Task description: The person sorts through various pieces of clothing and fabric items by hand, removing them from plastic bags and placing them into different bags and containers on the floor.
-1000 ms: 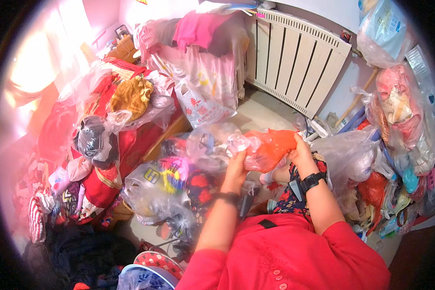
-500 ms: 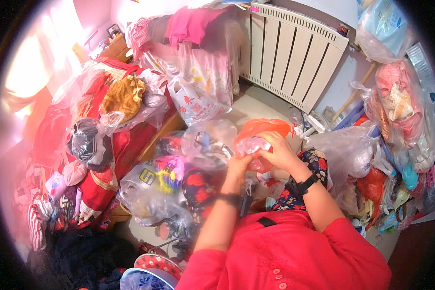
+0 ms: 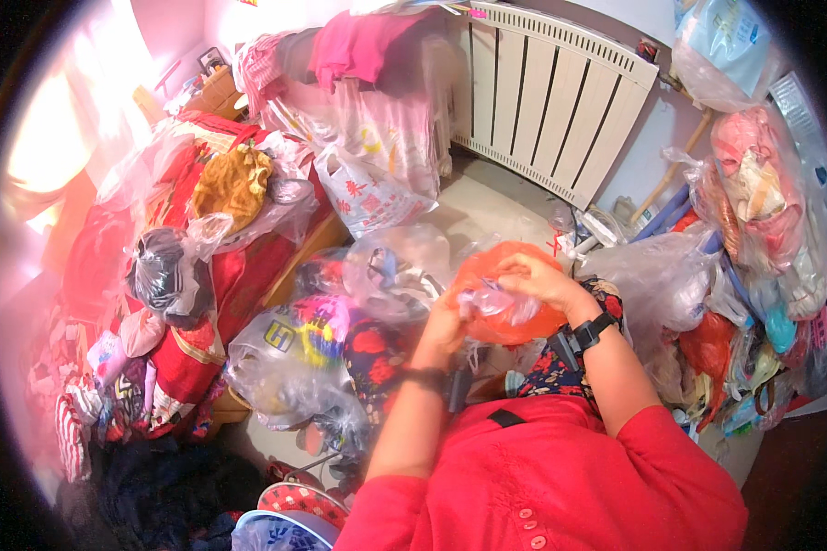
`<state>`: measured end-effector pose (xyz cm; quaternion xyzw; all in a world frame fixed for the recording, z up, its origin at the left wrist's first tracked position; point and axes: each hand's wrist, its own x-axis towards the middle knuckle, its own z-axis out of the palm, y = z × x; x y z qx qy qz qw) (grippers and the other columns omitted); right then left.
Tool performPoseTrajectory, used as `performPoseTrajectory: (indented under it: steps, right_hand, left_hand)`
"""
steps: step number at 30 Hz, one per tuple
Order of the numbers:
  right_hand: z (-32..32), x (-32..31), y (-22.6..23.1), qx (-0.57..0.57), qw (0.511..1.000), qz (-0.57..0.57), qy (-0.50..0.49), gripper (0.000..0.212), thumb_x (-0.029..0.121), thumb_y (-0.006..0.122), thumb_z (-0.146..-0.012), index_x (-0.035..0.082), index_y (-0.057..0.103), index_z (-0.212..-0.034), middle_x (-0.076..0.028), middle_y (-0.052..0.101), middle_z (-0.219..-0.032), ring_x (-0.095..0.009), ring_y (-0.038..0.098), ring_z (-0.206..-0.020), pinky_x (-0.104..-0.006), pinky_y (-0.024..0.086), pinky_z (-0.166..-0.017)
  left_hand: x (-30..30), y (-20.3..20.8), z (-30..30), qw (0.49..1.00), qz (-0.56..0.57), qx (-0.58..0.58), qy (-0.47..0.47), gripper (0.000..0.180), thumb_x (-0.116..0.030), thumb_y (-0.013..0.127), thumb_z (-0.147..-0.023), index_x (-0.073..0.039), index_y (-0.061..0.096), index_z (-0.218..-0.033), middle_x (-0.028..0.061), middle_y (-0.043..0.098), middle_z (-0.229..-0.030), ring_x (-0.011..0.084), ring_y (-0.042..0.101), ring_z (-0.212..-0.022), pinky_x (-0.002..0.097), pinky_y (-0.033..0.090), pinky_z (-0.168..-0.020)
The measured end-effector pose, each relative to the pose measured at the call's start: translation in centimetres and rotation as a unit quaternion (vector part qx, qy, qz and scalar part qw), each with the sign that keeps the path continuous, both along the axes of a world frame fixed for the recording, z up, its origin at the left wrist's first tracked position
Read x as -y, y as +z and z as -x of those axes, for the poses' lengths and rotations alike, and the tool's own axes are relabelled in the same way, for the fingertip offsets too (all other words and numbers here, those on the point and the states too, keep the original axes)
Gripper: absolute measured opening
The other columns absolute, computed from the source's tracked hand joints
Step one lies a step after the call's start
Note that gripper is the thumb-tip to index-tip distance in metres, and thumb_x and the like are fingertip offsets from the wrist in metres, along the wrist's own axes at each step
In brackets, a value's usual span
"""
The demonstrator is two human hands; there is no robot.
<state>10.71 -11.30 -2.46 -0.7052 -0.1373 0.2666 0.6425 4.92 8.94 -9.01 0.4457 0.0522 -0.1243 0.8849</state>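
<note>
In front of my red shirt, a thin orange plastic bag (image 3: 522,323) is spread between my hands. At its left edge my left hand (image 3: 449,317) is closed on the film, its fingers partly hidden behind the plastic. My right hand (image 3: 538,278) reaches over the bag's upper right side, its bent fingers pinching the orange film. Crumpled clear-whitish plastic (image 3: 504,302) shows within the orange bag, between the two hands; its kind is blurred. Just left of my left hand stands a clear plastic bag (image 3: 397,262) with small items inside.
Stuffed clear bags (image 3: 289,367) lie by my left leg. A red-covered bed or bench (image 3: 257,275) at left bears clothes and a dark knotted bag (image 3: 165,275). A white radiator (image 3: 551,101) is far ahead. Piled bags (image 3: 671,275) crowd the right. A light-blue basin (image 3: 294,525) stands below.
The orange bag has been spread wider and lower, showing more of its side. My right hand has shifted slightly right and down, with its fingers more bent; my left has dropped a little.
</note>
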Motion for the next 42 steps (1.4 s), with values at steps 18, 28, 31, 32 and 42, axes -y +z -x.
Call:
performPoseTrajectory:
  steps: [18, 28, 31, 32, 42]
  right_hand:
    - [3.1, -3.9, 2.8, 0.262, 0.956, 0.112, -0.071, 0.027, 0.010, 0.064, -0.081, -0.001, 0.058, -0.105, -0.003, 0.062, -0.093, -0.010, 0.059, -0.086, -0.0245, 0.048, -0.074]
    - [-0.4, -4.1, -1.4, 0.063, 0.969, 0.033, -0.236, 0.016, 0.015, 0.058, -0.087, 0.000, 0.064, -0.092, 0.006, 0.055, -0.069, -0.003, 0.045, -0.060, -0.0206, 0.037, -0.052]
    - [-1.6, -1.9, -1.2, 0.023, 0.954, 0.046, -0.294, 0.016, 0.014, 0.058, -0.087, 0.000, 0.065, -0.092, 0.005, 0.057, -0.073, -0.004, 0.047, -0.062, -0.0209, 0.039, -0.055]
    - [-1.4, -1.5, -1.0, 0.029, 0.942, -0.058, -0.330, 0.017, 0.014, 0.059, -0.087, 0.000, 0.065, -0.093, 0.003, 0.059, -0.078, -0.005, 0.050, -0.068, -0.0211, 0.042, -0.060]
    - [3.5, 6.7, 4.7, 0.033, 0.870, -0.108, -0.480, 0.023, 0.015, 0.055, -0.086, -0.002, 0.061, -0.101, -0.004, 0.063, -0.091, -0.010, 0.057, -0.078, -0.0242, 0.046, -0.071]
  left_hand:
    - [-2.2, -1.0, -0.8, 0.969, 0.192, -0.057, 0.148, 0.028, -0.016, 0.049, -0.090, -0.003, 0.053, -0.114, 0.0097, 0.061, -0.103, 0.0194, 0.059, -0.095, 0.0319, 0.050, -0.081]
    - [-1.4, -0.9, -2.4, 0.999, 0.022, 0.050, -0.003, 0.038, 0.000, 0.058, -0.082, -0.002, 0.052, -0.120, 0.0086, 0.060, -0.112, 0.0175, 0.059, -0.097, 0.0306, 0.048, -0.084]
    - [-1.5, -2.4, -4.7, 0.991, 0.127, -0.044, 0.025, 0.035, 0.000, 0.056, -0.084, -0.001, 0.053, -0.119, 0.0094, 0.060, -0.111, 0.0182, 0.059, -0.098, 0.0318, 0.048, -0.085]
    - [-1.4, -2.9, -5.4, 0.989, 0.137, -0.024, 0.044, 0.033, -0.002, 0.054, -0.086, 0.001, 0.052, -0.120, 0.0105, 0.059, -0.113, 0.0197, 0.057, -0.101, 0.0340, 0.047, -0.087]
    - [3.8, -2.0, -8.7, 0.978, 0.157, -0.085, 0.109, 0.029, -0.013, 0.048, -0.092, -0.001, 0.050, -0.118, 0.0110, 0.056, -0.115, 0.0232, 0.054, -0.105, 0.0374, 0.044, -0.093]
